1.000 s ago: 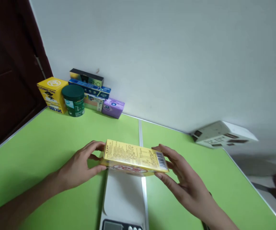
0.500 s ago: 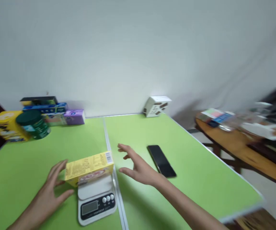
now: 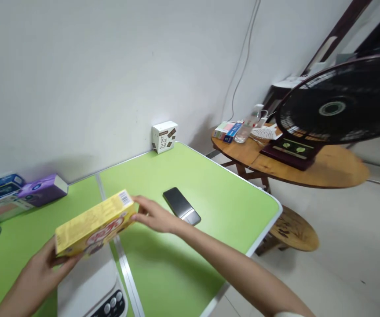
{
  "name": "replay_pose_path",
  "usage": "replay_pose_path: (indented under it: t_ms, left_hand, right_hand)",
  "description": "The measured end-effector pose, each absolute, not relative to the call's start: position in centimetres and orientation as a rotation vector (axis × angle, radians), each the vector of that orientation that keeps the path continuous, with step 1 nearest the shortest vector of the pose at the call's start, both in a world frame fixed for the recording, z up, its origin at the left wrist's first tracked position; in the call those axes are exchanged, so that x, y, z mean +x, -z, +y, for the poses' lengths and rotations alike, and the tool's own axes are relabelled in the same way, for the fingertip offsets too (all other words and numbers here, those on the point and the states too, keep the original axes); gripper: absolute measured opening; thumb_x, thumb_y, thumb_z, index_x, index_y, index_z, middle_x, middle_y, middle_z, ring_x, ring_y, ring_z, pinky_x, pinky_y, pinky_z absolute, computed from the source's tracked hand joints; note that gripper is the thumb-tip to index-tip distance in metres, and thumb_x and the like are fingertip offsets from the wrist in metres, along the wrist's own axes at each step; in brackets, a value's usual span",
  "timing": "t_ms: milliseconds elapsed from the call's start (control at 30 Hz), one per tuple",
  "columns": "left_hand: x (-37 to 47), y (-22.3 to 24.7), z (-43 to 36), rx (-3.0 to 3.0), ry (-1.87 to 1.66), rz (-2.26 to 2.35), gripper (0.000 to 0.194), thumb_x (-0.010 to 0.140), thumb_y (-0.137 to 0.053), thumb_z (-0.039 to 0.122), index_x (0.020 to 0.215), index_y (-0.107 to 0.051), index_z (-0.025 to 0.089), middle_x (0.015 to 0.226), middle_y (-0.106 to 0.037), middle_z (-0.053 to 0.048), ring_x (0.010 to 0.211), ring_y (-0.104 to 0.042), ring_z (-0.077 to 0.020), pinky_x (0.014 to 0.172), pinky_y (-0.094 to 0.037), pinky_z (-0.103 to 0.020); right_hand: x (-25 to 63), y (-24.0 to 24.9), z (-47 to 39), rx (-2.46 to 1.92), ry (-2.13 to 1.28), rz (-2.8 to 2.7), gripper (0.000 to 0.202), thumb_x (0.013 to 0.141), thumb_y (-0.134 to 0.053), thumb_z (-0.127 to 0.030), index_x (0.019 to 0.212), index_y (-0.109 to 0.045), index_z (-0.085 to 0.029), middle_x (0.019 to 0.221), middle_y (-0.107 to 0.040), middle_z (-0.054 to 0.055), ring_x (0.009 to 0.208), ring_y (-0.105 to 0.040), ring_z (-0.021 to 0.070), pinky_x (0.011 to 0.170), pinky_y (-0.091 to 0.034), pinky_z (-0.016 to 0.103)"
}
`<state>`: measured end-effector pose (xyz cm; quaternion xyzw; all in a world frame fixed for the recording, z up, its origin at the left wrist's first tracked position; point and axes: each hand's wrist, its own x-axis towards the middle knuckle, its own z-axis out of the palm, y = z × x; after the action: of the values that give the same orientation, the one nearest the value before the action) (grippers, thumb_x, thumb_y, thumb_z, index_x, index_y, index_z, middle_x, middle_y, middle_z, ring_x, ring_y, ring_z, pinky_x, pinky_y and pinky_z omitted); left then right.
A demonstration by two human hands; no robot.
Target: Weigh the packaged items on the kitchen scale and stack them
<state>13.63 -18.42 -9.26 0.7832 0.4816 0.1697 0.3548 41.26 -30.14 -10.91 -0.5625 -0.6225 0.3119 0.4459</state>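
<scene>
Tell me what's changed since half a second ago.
Both hands have closed on the yellow box: the left hand at one end, the right hand at the other. It looks lifted off the scale, though clearance is hard to judge. The view swung right, bringing in the fan. The phone and white box stayed put.

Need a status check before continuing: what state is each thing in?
Yellow box: closed, held between left hand and right hand, above scale.
Scale: reading out of view.
Phone: flat, screen dark.
White box: closed, upright.
Purple box: closed.
Fan: upright; cannot tell if running.
Bottle: standing.
</scene>
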Motion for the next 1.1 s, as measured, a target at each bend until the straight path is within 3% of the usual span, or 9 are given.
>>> replay_pose_path:
  t_ms: [167, 267, 400, 533, 667, 733, 867, 1100]
  left_hand:
    - [30.4, 7.8, -18.4, 2.023, -0.403, 0.844, 0.057, 0.069, -0.064, 0.046, 0.116, -0.052, 0.016, 0.108, -0.069, -0.01, 0.09, -0.067, -0.0267, 0.079, -0.055, -0.04]
    - [40.4, 9.9, -17.2, 2.093, -0.444, 0.782, 0.047, 0.073, -0.062, 0.038, 0.113, -0.053, 0.015, 0.113, -0.065, -0.011, 0.079, -0.068, -0.0233, 0.068, -0.054, -0.034]
    - [51.6, 13.4, -15.4, 2.157, -0.514, 0.81, 0.036, 0.077, -0.059, 0.027, 0.11, -0.055, 0.015, 0.115, -0.063, -0.011, 0.072, -0.066, -0.0195, 0.07, -0.051, -0.032]
    - [58.8, 16.3, -13.5, 2.196, -0.58, 0.954, 0.045, 0.081, -0.054, 0.018, 0.125, -0.046, 0.011, 0.128, -0.054, -0.018, 0.093, -0.065, -0.0241, 0.085, -0.048, -0.036]
    - [62.1, 18.5, -11.9, 2.277, -0.601, 1.052, 0.05, 0.084, -0.051, 0.019, 0.132, -0.04, 0.012, 0.133, -0.05, -0.019, 0.118, -0.052, -0.0277, 0.096, -0.042, -0.038]
    - [62.9, 19.2, -11.3, 2.303, -0.593, 1.098, 0.056, 0.085, -0.05, 0.021, 0.137, -0.032, 0.011, 0.133, -0.05, -0.02, 0.118, -0.052, -0.0295, 0.094, -0.043, -0.039]
    - [63.7, 20.0, -10.6, 2.339, -0.572, 1.177, 0.062, 0.088, -0.045, 0.026, 0.142, -0.021, 0.01, 0.128, -0.055, -0.021, 0.111, -0.057, -0.0334, 0.089, -0.045, -0.045]
    - [64.3, 20.7, -10.4, 2.474, -0.533, 1.214, 0.064, 0.089, -0.043, 0.037, 0.144, -0.017, 0.016, 0.119, -0.063, -0.015, 0.101, -0.063, -0.0289, 0.081, -0.048, -0.037]
  right_hand:
    - [52.8, 12.5, -31.0, -1.604, -0.526, -1.149, 0.037, 0.085, -0.049, -0.032, 0.119, -0.054, -0.019, 0.108, -0.061, 0.008, 0.07, -0.055, 0.0141, 0.066, -0.05, 0.03]
    - [59.5, 14.6, -29.9, -1.695, -0.447, -0.933, 0.035, 0.085, -0.046, -0.034, 0.113, -0.056, -0.014, 0.111, -0.061, 0.012, 0.074, -0.06, 0.0169, 0.064, -0.053, 0.032]
    - [67.6, 16.8, -26.8, -1.729, -0.345, -0.748, 0.037, 0.085, -0.046, -0.032, 0.115, -0.052, -0.012, 0.118, -0.059, 0.016, 0.092, -0.062, 0.0237, 0.077, -0.053, 0.04]
    - [73.4, 18.3, -23.1, -1.697, -0.334, -0.659, 0.034, 0.082, -0.051, -0.03, 0.112, -0.054, -0.013, 0.118, -0.061, 0.015, 0.104, -0.059, 0.0269, 0.09, -0.048, 0.044]
    - [76.3, 19.7, -19.8, -1.633, -0.371, -0.65, 0.039, 0.077, -0.06, -0.026, 0.113, -0.052, -0.015, 0.121, -0.06, 0.013, 0.109, -0.057, 0.0269, 0.094, -0.045, 0.045]
    - [77.2, 20.3, -18.6, -1.61, -0.405, -0.651, 0.044, 0.073, -0.063, -0.024, 0.115, -0.05, -0.015, 0.121, -0.059, 0.013, 0.107, -0.058, 0.0261, 0.091, -0.047, 0.044]
    - [78.8, 20.9, -17.4, -1.576, -0.496, -0.666, 0.041, 0.072, -0.063, -0.022, 0.109, -0.049, -0.012, 0.107, -0.063, 0.013, 0.083, -0.063, 0.0207, 0.071, -0.055, 0.037]
    - [80.0, 21.4, -17.2, -1.529, -0.527, -0.659, 0.021, 0.074, -0.055, -0.016, 0.094, -0.049, -0.015, 0.089, -0.064, 0.008, 0.061, -0.057, 0.0139, 0.045, -0.047, 0.023]
